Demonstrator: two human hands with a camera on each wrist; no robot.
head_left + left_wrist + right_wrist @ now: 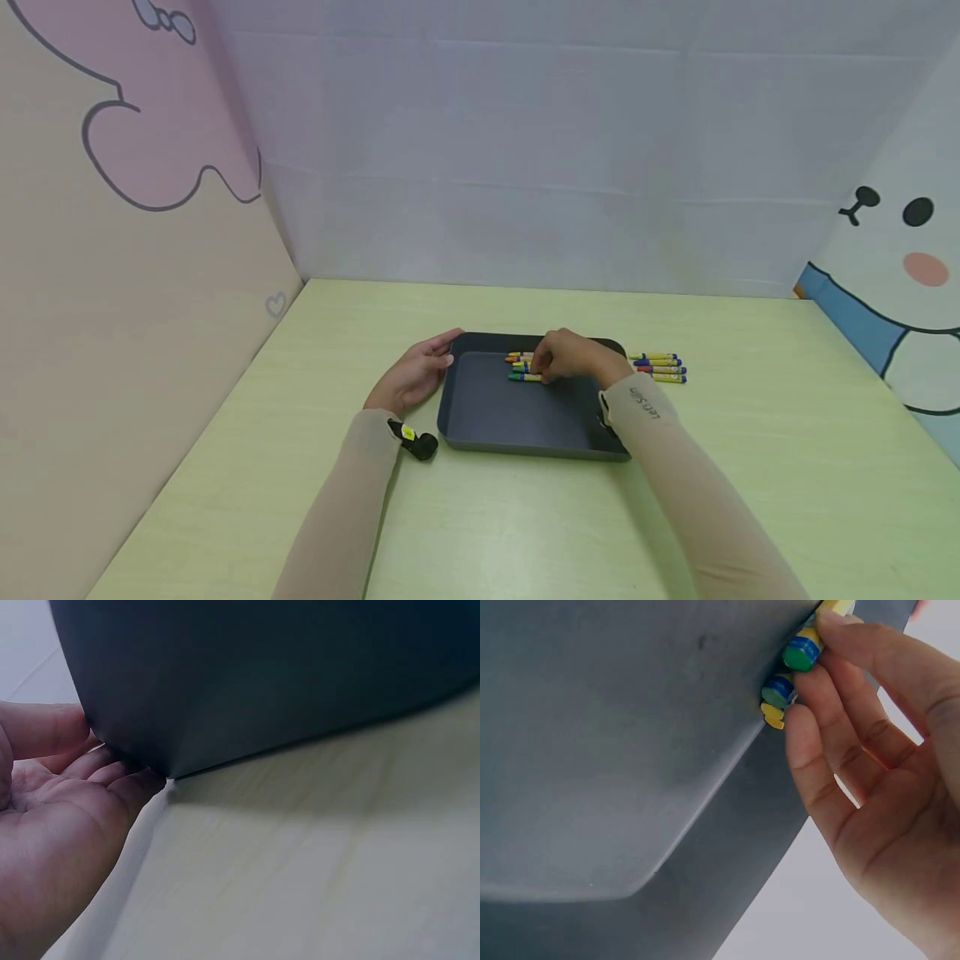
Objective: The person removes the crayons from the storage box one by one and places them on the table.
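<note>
Lying nearest the person on the pale green bench, a small black clip with a yellow tag sat just off the tray's near left corner, beside the left sleeve. The dark grey tray itself lay flat in the middle of the bench. Against the tray's left wall, toward its far corner, the left hand rested with relaxed, nearly straight fingers touching the outside of the wall; its grip was wide and held nothing. Inside the tray, near its far wall, the right hand hovered over a small cluster of crayons, its fingertips curled around them in a narrow grip; the right wrist view showed green, blue and yellow crayon ends at those fingertips. Just beyond the tray's far right corner, a second group of crayons lay side by side on the bench. Behind the tray stood a plain pale wall.
</note>
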